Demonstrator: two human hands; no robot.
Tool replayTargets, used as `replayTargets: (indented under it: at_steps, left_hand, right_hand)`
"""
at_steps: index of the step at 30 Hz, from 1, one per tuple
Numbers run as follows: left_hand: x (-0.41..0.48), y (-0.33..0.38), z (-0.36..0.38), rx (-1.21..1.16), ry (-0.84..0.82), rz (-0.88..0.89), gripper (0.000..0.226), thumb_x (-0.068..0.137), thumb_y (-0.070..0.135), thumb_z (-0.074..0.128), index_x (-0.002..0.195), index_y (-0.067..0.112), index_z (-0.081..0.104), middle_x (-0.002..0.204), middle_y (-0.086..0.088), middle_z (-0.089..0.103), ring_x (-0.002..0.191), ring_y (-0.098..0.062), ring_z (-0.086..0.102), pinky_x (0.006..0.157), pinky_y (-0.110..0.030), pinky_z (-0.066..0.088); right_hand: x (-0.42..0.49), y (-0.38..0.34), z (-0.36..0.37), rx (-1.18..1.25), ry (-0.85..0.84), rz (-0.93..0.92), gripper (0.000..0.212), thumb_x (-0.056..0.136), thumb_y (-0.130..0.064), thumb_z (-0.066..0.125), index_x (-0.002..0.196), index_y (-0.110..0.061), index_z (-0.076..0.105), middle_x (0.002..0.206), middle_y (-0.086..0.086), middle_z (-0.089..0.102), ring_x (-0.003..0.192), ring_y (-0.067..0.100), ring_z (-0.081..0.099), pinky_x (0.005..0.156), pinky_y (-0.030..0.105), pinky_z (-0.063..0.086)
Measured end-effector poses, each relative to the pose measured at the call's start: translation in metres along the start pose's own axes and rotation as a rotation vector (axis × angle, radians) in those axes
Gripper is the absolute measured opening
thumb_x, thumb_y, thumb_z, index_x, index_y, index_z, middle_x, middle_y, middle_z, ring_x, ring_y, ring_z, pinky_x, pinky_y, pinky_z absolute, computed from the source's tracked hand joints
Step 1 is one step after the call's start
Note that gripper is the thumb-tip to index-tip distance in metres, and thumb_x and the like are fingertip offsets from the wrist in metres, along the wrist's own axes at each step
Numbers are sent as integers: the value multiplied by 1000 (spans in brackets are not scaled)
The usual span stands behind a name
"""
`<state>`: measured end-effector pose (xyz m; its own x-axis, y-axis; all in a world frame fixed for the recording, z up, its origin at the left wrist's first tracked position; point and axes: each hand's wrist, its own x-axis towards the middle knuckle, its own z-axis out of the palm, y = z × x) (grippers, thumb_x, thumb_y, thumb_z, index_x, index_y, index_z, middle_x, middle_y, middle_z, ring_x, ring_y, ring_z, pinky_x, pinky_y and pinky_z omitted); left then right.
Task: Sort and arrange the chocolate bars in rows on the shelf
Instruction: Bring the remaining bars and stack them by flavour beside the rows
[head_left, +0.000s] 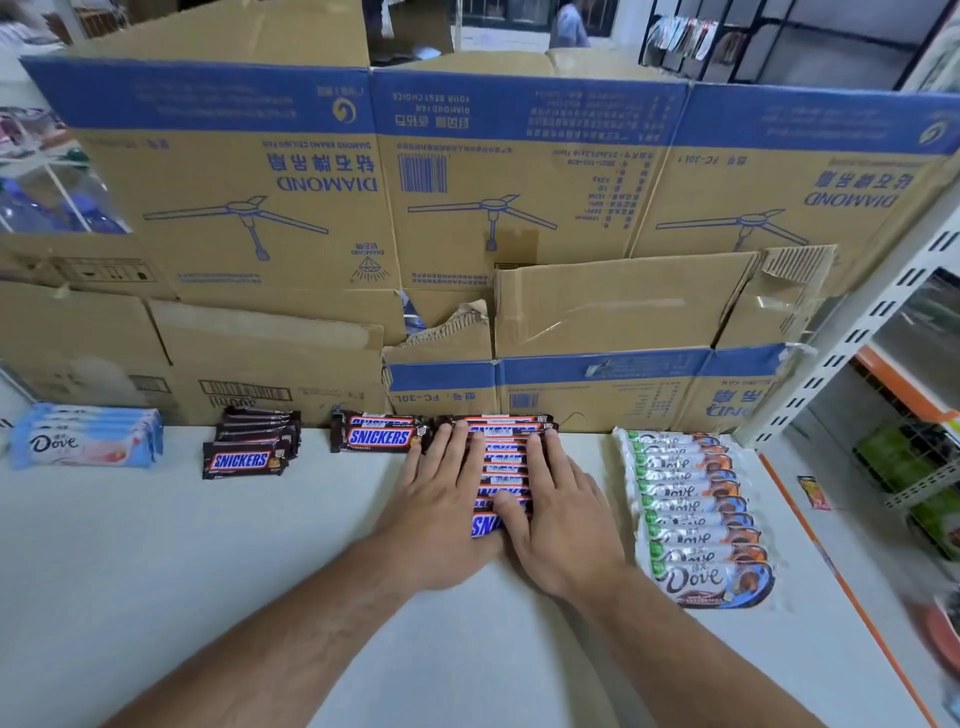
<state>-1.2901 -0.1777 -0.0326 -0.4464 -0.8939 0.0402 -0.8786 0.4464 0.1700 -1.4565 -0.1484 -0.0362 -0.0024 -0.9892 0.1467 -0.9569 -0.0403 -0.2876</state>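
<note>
A row of several Snickers bars (505, 457) runs from the cardboard back wall toward me on the white shelf (260, 545). My left hand (441, 499) lies flat on the row's left side and my right hand (563, 514) lies flat on its right side, fingers spread, pressing down on the bars. Another Snickers stack (379, 434) sits just left of the row, and a smaller Snickers stack (249, 449) is further left. A pale blue Dove stack (85, 436) is at far left. A long row of white Dove bars (696, 509) lies at right.
Flattened cardboard boxes (415, 208) form the back wall behind the shelf. A white slotted upright (872, 312) and an orange shelf edge (831, 561) bound the right side. A small loose packet (815, 491) lies beyond that edge, near wire racks with goods.
</note>
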Motion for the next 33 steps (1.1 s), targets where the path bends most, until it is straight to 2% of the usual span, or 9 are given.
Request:
replayTargets:
  at_steps: [5, 11, 15, 20, 21, 23, 26, 29, 33]
  left_hand:
    - [-31, -1, 16, -135, 200, -52, 91, 88, 60, 36, 153, 4, 8, 162, -11, 0, 149, -20, -6, 120, -42, 10]
    - [-48, -4, 25, 2, 145, -125, 72, 99, 50, 7, 151, 1, 17, 156, -14, 27, 144, -26, 28, 111, -47, 36]
    - [-47, -4, 26, -13, 161, -117, 73, 97, 48, 19, 152, -1, 10, 155, -16, 29, 142, -27, 31, 113, -44, 30]
    - [-49, -3, 19, -184, 135, -164, 87, 87, 58, 12, 149, 6, -17, 162, -12, 2, 149, -21, 3, 117, -29, -3]
    - [-51, -2, 16, -236, 145, -176, 88, 86, 59, 16, 150, 7, -14, 162, -11, 2, 149, -21, 2, 118, -29, -3]
    - [-56, -1, 7, -291, 259, -118, 83, 87, 52, 35, 152, 6, 14, 158, -11, 22, 146, -25, 18, 120, -34, 12]
    - [-65, 5, 0, -282, 421, 166, 38, 80, 32, 58, 115, 16, 60, 117, 1, 57, 112, -22, 52, 96, -38, 43]
    - [-68, 20, 0, -273, 362, 322, 9, 79, 25, 60, 85, 19, 63, 92, 6, 58, 90, -19, 52, 78, -35, 46]
    - [-61, 42, 9, -318, 259, 409, 15, 76, 25, 56, 87, 17, 62, 96, 5, 59, 93, -19, 51, 84, -34, 46]
  right_hand:
    - [-23, -3, -5, -40, 2, -42, 88, 91, -70, 15, 154, -10, 2, 162, 7, 2, 149, 21, -5, 120, 41, 11]
    - [-39, -2, 13, -85, -24, 6, 81, 93, -62, 22, 154, -12, 6, 162, 6, 8, 147, 26, 13, 117, 42, 21]
    - [-41, -4, 10, -78, 0, 2, 81, 92, -59, 27, 154, -12, 5, 162, 7, 7, 147, 25, 15, 117, 42, 21]
    - [-43, -7, 5, -80, 22, -12, 83, 93, -59, 31, 153, -8, 6, 161, 11, 7, 148, 24, 9, 118, 42, 20]
    - [-43, -8, 2, -88, 28, -11, 83, 93, -59, 32, 153, -7, 9, 161, 12, 10, 148, 25, 9, 118, 42, 20]
    - [-50, -12, -6, -93, 59, -2, 80, 91, -56, 40, 151, -7, 21, 158, 13, 22, 145, 28, 20, 116, 44, 26]
    - [-66, -16, -19, -85, 139, -52, 68, 81, -43, 57, 138, -8, 45, 142, 10, 45, 131, 31, 40, 105, 44, 39]
    - [-82, -14, -27, -97, 214, -82, 46, 75, -33, 60, 116, -14, 59, 121, 2, 56, 113, 27, 51, 89, 39, 44]
    - [-93, 0, -30, -126, 230, -83, 32, 73, -30, 58, 101, -16, 64, 106, -1, 61, 97, 26, 57, 77, 39, 45]
